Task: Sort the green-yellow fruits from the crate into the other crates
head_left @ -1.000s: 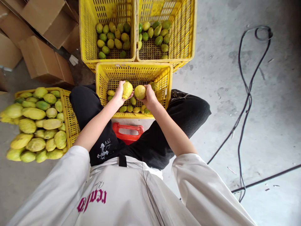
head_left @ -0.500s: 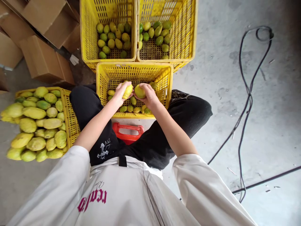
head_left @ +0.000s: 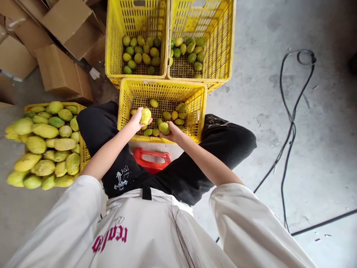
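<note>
I sit over a yellow plastic crate between my knees, with several yellow-green fruits on its bottom. My left hand is closed round a pale yellow fruit held above the crate's near left part. My right hand reaches low into the crate, its fingers curled on a greener fruit among the loose ones near the front wall.
Two more yellow crates with green fruit stand behind. A heaped crate of larger fruit is at my left. Cardboard boxes lie at the back left, a red stool under me, black cables on the concrete at right.
Both hands have come down towards me into the near crate. The right hand has dropped lowest, now among the fruit on the bottom. The camera tilted slightly.
</note>
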